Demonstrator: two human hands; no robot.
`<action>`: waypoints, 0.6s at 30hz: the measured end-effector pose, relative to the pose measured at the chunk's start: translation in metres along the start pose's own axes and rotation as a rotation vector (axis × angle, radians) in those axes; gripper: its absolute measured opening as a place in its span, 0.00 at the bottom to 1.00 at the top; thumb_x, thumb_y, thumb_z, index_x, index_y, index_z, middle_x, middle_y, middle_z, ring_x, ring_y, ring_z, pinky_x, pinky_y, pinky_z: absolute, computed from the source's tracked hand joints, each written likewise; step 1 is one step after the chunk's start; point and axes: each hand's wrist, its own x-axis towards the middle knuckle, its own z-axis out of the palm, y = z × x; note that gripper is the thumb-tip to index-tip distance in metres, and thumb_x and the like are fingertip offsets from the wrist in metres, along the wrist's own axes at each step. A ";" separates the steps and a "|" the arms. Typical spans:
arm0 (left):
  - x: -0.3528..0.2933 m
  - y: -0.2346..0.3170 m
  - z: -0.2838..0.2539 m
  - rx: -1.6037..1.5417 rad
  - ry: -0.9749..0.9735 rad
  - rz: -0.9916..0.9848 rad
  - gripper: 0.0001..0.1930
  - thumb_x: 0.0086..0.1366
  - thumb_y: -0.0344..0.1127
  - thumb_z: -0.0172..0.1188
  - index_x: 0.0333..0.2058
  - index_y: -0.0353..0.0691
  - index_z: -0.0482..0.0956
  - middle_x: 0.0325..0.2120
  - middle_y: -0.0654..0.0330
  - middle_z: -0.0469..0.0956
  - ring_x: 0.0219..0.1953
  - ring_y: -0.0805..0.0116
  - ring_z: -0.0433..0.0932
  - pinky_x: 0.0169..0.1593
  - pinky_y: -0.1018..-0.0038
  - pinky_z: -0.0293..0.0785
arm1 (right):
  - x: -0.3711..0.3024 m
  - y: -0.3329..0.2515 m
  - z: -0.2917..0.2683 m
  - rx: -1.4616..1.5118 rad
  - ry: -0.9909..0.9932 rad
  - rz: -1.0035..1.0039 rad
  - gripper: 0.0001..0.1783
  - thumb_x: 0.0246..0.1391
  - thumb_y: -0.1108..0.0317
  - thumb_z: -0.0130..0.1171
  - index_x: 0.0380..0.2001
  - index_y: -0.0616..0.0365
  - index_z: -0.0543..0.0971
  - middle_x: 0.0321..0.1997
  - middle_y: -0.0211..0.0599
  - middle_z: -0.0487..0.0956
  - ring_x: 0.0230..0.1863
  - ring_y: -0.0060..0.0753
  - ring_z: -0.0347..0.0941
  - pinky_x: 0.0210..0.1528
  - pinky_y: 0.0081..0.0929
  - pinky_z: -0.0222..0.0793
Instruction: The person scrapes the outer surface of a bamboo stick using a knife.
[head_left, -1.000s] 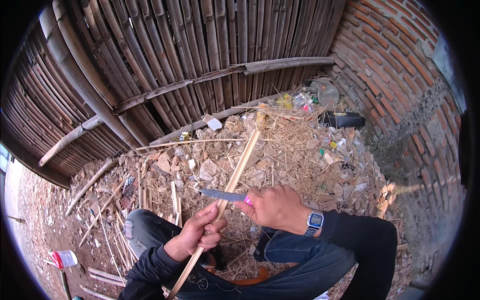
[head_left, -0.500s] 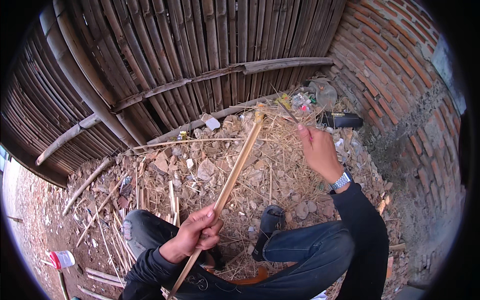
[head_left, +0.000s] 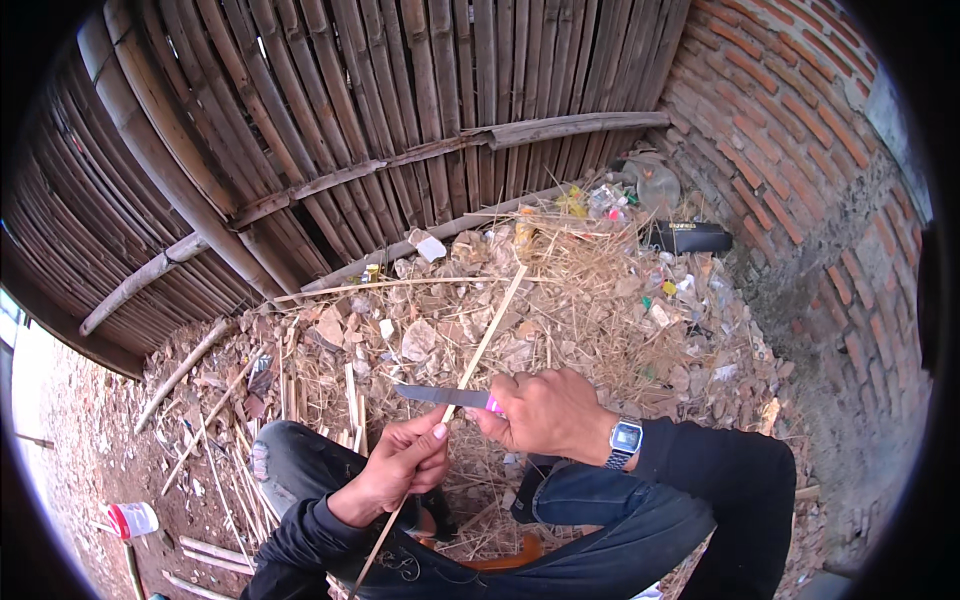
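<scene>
The strip (head_left: pixel 489 338) slants up from the legs (head_left: pixel 630 510) over the rubble (head_left: pixel 590 325). The left hand (head_left: pixel 405 465) has its fingers gripping the strip; just above them the knife (head_left: pixel 430 395) crosses it, handle clasped in the fingers of the right hand (head_left: pixel 552 410), right of the strip. Beyond the strip's far end stands the slatted wall (head_left: pixel 400 90).

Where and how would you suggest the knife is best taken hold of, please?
The knife is probably best gripped by its pink handle, coming from the person's right: the blade points left across the thin pale strip, so that side keeps the grip clear of the blade. The right hand holds it there.
</scene>
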 end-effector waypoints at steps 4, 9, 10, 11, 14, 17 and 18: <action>-0.003 0.013 0.004 -0.178 0.051 -0.053 0.22 0.81 0.37 0.47 0.70 0.46 0.66 0.20 0.70 0.55 0.15 0.82 0.51 0.17 0.83 0.48 | 0.019 0.040 -0.002 -0.145 0.121 0.031 0.30 0.70 0.43 0.48 0.24 0.58 0.77 0.11 0.40 0.75 0.13 0.43 0.77 0.14 0.41 0.71; -0.003 0.003 0.001 -0.183 0.052 -0.098 0.22 0.81 0.35 0.47 0.70 0.46 0.67 0.20 0.69 0.56 0.15 0.81 0.52 0.16 0.82 0.47 | 0.009 0.015 0.012 -0.056 0.009 -0.019 0.30 0.69 0.42 0.49 0.26 0.58 0.78 0.12 0.43 0.76 0.14 0.45 0.78 0.16 0.43 0.72; -0.003 0.006 0.000 -0.181 0.052 -0.101 0.22 0.81 0.35 0.47 0.70 0.46 0.67 0.20 0.69 0.56 0.15 0.81 0.52 0.16 0.82 0.47 | 0.008 0.011 0.014 -0.040 0.003 -0.088 0.29 0.69 0.42 0.49 0.27 0.58 0.79 0.12 0.44 0.76 0.14 0.46 0.78 0.16 0.44 0.73; -0.003 0.010 0.000 -0.170 0.053 -0.077 0.22 0.81 0.35 0.48 0.70 0.46 0.67 0.20 0.69 0.56 0.15 0.81 0.52 0.16 0.81 0.47 | 0.014 0.024 0.011 -0.070 0.102 -0.058 0.26 0.70 0.46 0.51 0.27 0.57 0.78 0.11 0.42 0.74 0.12 0.47 0.75 0.15 0.47 0.69; -0.009 0.013 0.003 -0.185 0.062 -0.069 0.22 0.81 0.36 0.48 0.70 0.44 0.67 0.20 0.69 0.56 0.15 0.80 0.52 0.17 0.81 0.48 | 0.039 0.091 -0.017 -0.097 0.166 0.309 0.28 0.71 0.49 0.50 0.24 0.61 0.78 0.12 0.49 0.73 0.15 0.56 0.74 0.20 0.51 0.69; -0.019 0.019 0.017 -0.186 -0.077 -0.056 0.22 0.82 0.36 0.45 0.70 0.42 0.65 0.20 0.69 0.53 0.16 0.80 0.51 0.18 0.80 0.46 | 0.027 0.144 -0.031 -0.190 0.368 0.451 0.32 0.72 0.49 0.48 0.22 0.66 0.76 0.12 0.52 0.70 0.17 0.60 0.69 0.26 0.48 0.69; -0.017 0.018 0.013 -0.193 -0.073 -0.051 0.22 0.82 0.36 0.45 0.70 0.42 0.65 0.20 0.69 0.53 0.16 0.80 0.51 0.18 0.80 0.46 | 0.028 0.141 -0.033 -0.191 0.363 0.444 0.32 0.72 0.49 0.48 0.22 0.66 0.76 0.12 0.52 0.70 0.17 0.60 0.69 0.26 0.48 0.69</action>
